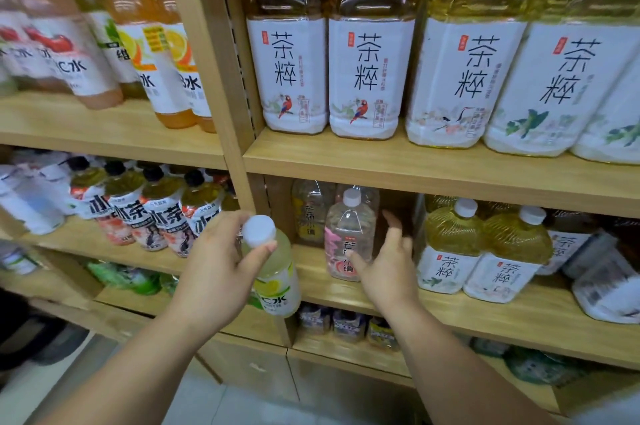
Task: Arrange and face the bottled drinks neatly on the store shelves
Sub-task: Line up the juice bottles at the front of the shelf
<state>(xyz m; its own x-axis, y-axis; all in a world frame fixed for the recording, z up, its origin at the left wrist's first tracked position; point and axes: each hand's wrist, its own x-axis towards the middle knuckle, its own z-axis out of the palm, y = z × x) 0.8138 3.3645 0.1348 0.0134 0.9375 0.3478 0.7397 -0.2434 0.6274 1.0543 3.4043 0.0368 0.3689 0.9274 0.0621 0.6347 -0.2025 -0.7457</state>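
Observation:
My left hand grips a small pale-green drink bottle with a white cap by its neck, in front of the shelf's upright post. My right hand is open, fingers spread, its thumb touching or just in front of a clear bottle with a pink label on the middle right shelf. Behind that one stands a clear bottle with a yellow label. To the right are two large yellow tea bottles.
The wooden shelf unit carries several big tea bottles on its upper right board. Orange and pink juice bottles fill the upper left, black-capped tea bottles the middle left. More bottles sit on lower shelves. Tiled floor lies below.

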